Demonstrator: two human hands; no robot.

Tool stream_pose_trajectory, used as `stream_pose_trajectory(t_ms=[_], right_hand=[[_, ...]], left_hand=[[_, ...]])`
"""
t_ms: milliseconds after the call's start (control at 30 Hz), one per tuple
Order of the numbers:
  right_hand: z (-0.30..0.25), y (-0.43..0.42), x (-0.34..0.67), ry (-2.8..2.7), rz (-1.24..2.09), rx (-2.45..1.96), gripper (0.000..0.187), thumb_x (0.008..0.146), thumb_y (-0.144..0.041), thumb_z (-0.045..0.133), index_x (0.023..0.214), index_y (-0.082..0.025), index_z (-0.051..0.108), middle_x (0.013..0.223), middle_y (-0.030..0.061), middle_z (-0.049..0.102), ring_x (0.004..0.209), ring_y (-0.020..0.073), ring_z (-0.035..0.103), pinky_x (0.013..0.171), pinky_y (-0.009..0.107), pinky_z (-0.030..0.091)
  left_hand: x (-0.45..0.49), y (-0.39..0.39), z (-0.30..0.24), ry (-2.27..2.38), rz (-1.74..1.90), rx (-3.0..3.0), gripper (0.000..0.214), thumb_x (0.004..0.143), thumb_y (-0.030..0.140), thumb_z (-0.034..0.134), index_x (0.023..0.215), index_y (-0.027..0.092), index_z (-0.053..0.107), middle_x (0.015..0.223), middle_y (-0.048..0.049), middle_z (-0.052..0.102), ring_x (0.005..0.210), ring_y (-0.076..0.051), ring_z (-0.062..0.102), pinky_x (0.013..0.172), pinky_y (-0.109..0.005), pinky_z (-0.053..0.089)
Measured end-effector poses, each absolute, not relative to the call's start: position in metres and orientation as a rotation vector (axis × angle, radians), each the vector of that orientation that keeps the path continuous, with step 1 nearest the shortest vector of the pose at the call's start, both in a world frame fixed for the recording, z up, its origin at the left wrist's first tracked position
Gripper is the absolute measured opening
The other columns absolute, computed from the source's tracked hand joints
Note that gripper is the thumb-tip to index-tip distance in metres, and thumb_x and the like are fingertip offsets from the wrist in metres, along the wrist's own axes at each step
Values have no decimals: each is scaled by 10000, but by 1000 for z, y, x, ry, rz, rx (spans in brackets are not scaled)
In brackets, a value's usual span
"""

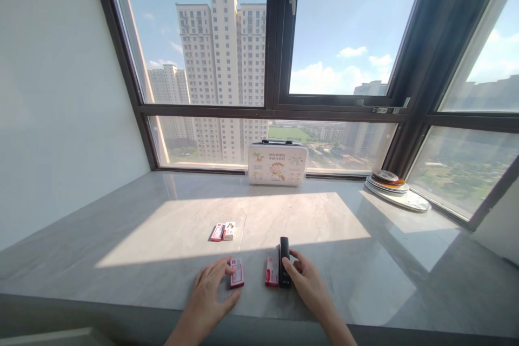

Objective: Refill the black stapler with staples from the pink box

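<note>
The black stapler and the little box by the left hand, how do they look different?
Colour: the black stapler is dark all over, while the little box is red and white.
Shape: the stapler is long and narrow; the box is shorter and more of a plain rectangle.
Hands: the right hand has its thumb on the stapler, while the left hand has fingertips at the box's edge.
Both are on the grey ledge.

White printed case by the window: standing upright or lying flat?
Upright: the case stands on the stone ledge, with its dark handle on top and its printed face toward the camera.
</note>
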State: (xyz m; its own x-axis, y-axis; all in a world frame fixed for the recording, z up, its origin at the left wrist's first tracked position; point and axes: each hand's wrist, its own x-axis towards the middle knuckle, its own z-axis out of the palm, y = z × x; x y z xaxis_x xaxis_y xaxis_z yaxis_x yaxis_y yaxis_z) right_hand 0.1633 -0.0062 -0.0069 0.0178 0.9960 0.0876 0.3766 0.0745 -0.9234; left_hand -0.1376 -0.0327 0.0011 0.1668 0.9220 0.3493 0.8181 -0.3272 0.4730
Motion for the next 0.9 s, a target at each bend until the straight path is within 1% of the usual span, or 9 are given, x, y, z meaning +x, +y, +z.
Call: stream_pose_trajectory(t_ms=[133,233,433,533,600,667,733,800,900], right_hand=[[-3,-9,162,-1525,881,-1425,593,925,-661,526,1212,-164,676,629,-38,449,626,179,494,578,278,345],[-2,-11,161,-1531,878,-1409,569,939,-635,527,1211,-159,681,630,-38,467,624,174,495,581,277,342],[-2,-10,161,-1554,861,-1396,553,943,-622,538,1221,-166,682,647,-31,499,643,177,525,591,275,351],[-4,-8,161,-1541,856,-1402,559,935,-628,552,1224,-166,680,643,-34,496,640,175,523,586,273,347],[-5,-7,160,-1532,862,-1404,559,935,-631,552,1219,-166,680,641,-35,494,632,171,512,578,271,339],[-4,-8,160,-1526,876,-1406,551,939,-630,548,1205,-166,682,639,-38,484,628,167,502,576,269,335],[-3,-9,160,-1523,885,-1405,541,941,-625,547,1190,-164,683,638,-40,475,633,166,499,581,269,336],[-1,-10,160,-1519,889,-1405,537,941,-622,549,1181,-161,683,634,-43,463,632,165,494,582,269,337],[0,-11,160,-1510,895,-1412,542,937,-624,550,1180,-157,681,635,-42,465,632,168,499,582,271,342]], left_hand=[[-114,-20,16,1421,928,2136,364,781,309,761,1134,291,676,1246,-49,685,1192,-291,604,1023,-402,480],[-93,-8,25,1302,996,2050,542,770,312,777,1288,297,617,1276,-61,663,1172,-283,612,1016,-391,488],[-52,0,25,1163,873,2160,734,669,296,868,1348,350,595,1310,-37,646,1212,-303,583,1063,-415,459],[-53,3,26,1125,892,2147,887,664,363,893,1460,342,502,1353,-63,619,1243,-313,564,1077,-441,455],[-66,12,29,1110,1015,2124,703,818,448,779,1456,333,508,1366,-69,610,1251,-294,561,1079,-441,457],[-91,28,32,1205,1222,2092,373,1004,445,507,1336,312,612,1314,-59,639,1217,-264,581,1058,-434,470],[-125,48,30,1447,1366,2053,389,1042,401,357,1249,278,662,1266,-61,661,1203,-269,584,1047,-450,476],[-159,65,19,1776,1293,2084,384,1004,359,387,1231,275,686,1287,-65,658,1209,-293,573,1057,-475,464],[-195,70,-5,2036,1039,2174,382,938,370,511,1268,311,693,1474,-72,537,1369,-364,444,1112,-568,394]])
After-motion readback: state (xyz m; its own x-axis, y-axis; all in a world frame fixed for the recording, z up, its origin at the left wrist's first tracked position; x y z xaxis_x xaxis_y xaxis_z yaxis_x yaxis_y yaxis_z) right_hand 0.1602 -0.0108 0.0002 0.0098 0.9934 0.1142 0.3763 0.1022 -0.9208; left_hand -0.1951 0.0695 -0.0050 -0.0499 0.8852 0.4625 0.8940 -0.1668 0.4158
